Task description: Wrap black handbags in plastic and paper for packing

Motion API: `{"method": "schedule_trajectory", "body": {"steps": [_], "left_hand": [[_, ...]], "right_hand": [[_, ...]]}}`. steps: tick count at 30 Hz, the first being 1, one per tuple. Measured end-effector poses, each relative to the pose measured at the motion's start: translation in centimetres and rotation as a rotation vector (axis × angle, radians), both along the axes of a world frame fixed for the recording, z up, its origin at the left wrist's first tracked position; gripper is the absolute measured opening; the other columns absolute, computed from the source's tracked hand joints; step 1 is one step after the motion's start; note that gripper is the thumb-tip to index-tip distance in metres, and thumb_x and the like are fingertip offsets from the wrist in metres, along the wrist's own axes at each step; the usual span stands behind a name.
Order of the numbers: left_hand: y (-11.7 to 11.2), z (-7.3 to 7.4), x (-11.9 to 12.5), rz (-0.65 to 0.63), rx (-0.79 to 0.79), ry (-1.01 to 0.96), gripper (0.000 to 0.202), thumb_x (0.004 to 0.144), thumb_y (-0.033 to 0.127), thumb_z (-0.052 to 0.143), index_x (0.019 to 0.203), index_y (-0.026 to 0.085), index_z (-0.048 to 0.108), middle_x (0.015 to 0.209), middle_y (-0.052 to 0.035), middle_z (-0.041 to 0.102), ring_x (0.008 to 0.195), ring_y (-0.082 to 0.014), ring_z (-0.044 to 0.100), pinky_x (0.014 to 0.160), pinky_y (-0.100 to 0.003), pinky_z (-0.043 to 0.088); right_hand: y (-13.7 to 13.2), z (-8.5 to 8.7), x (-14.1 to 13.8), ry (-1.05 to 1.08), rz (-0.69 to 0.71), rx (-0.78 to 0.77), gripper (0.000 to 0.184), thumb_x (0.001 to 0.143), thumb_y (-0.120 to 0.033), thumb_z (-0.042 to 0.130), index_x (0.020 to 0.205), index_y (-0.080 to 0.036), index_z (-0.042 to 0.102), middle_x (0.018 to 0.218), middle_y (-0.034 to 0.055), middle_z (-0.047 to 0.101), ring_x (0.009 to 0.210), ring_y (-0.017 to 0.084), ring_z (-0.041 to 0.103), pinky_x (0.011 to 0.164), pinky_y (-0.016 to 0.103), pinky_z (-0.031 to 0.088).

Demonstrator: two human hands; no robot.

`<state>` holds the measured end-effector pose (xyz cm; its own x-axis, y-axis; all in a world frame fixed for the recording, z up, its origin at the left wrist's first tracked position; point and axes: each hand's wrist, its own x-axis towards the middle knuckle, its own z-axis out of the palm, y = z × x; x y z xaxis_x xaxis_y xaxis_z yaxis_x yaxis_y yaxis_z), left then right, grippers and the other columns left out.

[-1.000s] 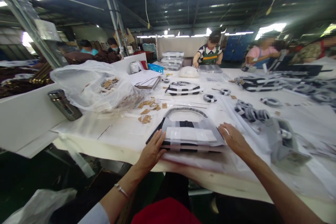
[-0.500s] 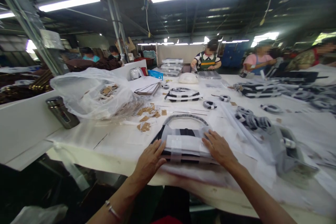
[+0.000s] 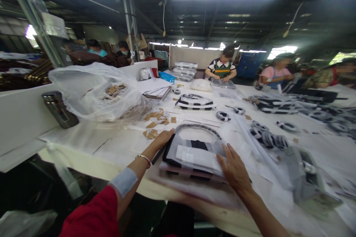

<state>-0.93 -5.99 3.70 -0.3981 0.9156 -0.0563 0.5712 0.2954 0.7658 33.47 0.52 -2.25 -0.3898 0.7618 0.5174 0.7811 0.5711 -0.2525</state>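
A black-and-white striped bag in a clear plastic sleeve (image 3: 194,153) lies on top of a small stack near the table's front edge, its curved handle (image 3: 198,127) pointing away from me. My right hand (image 3: 235,170) rests flat on the sleeve's right side, fingers spread. My left hand (image 3: 162,139) reaches to the bag's far left corner and touches its edge, fingers curled loosely against it.
A clear bag of brown tags (image 3: 94,90) and a steel flask (image 3: 59,109) sit at left. Loose brown tags (image 3: 155,118), rolled striped straps (image 3: 267,137), more striped bags (image 3: 194,102) and a grey tape dispenser (image 3: 303,174) cover the white table (image 3: 83,140). Other people work at the far side.
My left hand has moved forward from the bag's near left side to its far left corner. My right hand has slid inward and back along the sleeve. The camera shifted slightly.
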Motion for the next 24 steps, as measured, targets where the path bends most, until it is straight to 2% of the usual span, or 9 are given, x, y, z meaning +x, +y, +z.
{"method": "schedule_trajectory", "body": {"steps": [5,8,10,12,14,17,19,21,24], "left_hand": [[-1.3,0.1,1.1,-0.01,0.019,-0.339,0.059,0.078,0.071,0.054,0.076,0.014,0.071,0.084,-0.0146,0.075,0.09,-0.0306,0.068,0.081,-0.036,0.051],[-3.2,0.1,1.9,-0.018,0.093,-0.474,0.058,0.071,0.069,0.061,0.08,0.013,0.072,0.083,-0.0116,0.075,0.079,-0.027,0.067,0.072,-0.035,0.051],[-4.8,-0.2,2.5,0.025,0.155,-0.499,0.055,0.069,0.066,0.064,0.08,0.012,0.07,0.078,-0.0093,0.072,0.074,-0.0248,0.064,0.067,-0.033,0.049],[-6.5,-0.3,3.0,0.081,0.228,-0.493,0.051,0.069,0.062,0.065,0.081,0.013,0.068,0.076,-0.0062,0.069,0.072,-0.0224,0.061,0.064,-0.031,0.046],[-8.3,0.3,3.6,0.12,0.303,-0.488,0.047,0.071,0.058,0.064,0.087,0.014,0.067,0.079,-0.0038,0.068,0.074,-0.0205,0.059,0.065,-0.029,0.045],[-10.3,2.5,4.7,0.155,0.425,-0.445,0.04,0.074,0.052,0.062,0.09,0.016,0.066,0.083,-0.0017,0.066,0.076,-0.0191,0.058,0.069,-0.028,0.044],[-11.2,4.2,5.6,0.162,0.525,-0.329,0.032,0.074,0.047,0.062,0.085,0.017,0.064,0.08,-0.0008,0.064,0.077,-0.0186,0.056,0.071,-0.028,0.044],[-11.6,5.1,6.7,0.157,0.62,-0.169,0.024,0.072,0.041,0.063,0.081,0.019,0.06,0.077,0.0004,0.06,0.076,-0.0176,0.054,0.07,-0.028,0.043],[-11.6,4.4,8.4,0.146,0.709,-0.01,0.021,0.071,0.037,0.066,0.079,0.021,0.055,0.075,0.0021,0.054,0.071,-0.0156,0.05,0.068,-0.027,0.042]], "right_hand": [[-0.4,0.1,0.4,0.078,0.025,-0.049,0.062,0.098,-0.054,0.035,0.142,-0.012,0.045,0.146,0.0208,0.047,0.137,0.034,0.044,0.113,0.055,0.038],[-0.6,0.5,0.8,0.087,0.098,-0.055,0.058,0.098,-0.053,0.035,0.14,-0.015,0.046,0.144,0.0188,0.05,0.135,0.032,0.045,0.114,0.054,0.037],[-0.7,1.1,1.0,0.07,0.168,-0.04,0.055,0.099,-0.051,0.036,0.14,-0.016,0.046,0.144,0.0177,0.05,0.135,0.031,0.046,0.114,0.053,0.038],[-0.7,1.8,1.1,0.047,0.247,-0.006,0.054,0.099,-0.049,0.038,0.143,-0.017,0.042,0.146,0.0165,0.048,0.136,0.029,0.044,0.114,0.052,0.038],[-0.6,2.5,1.1,0.035,0.301,0.038,0.057,0.099,-0.048,0.041,0.147,-0.018,0.037,0.149,0.0162,0.045,0.138,0.03,0.042,0.115,0.053,0.037],[-0.4,3.7,0.9,0.058,0.317,0.099,0.063,0.097,-0.052,0.044,0.15,-0.019,0.032,0.151,0.0168,0.042,0.14,0.032,0.04,0.115,0.056,0.035],[-0.4,4.5,0.5,0.099,0.305,0.142,0.066,0.097,-0.054,0.045,0.151,-0.02,0.031,0.151,0.0173,0.041,0.14,0.033,0.039,0.114,0.057,0.035],[-0.8,5.3,-0.1,0.159,0.284,0.173,0.066,0.096,-0.055,0.046,0.151,-0.02,0.032,0.151,0.0173,0.041,0.14,0.033,0.039,0.114,0.058,0.035],[-2.0,5.9,-0.9,0.25,0.268,0.173,0.063,0.097,-0.051,0.047,0.15,-0.021,0.034,0.149,0.0164,0.044,0.139,0.032,0.04,0.114,0.057,0.036]]}}
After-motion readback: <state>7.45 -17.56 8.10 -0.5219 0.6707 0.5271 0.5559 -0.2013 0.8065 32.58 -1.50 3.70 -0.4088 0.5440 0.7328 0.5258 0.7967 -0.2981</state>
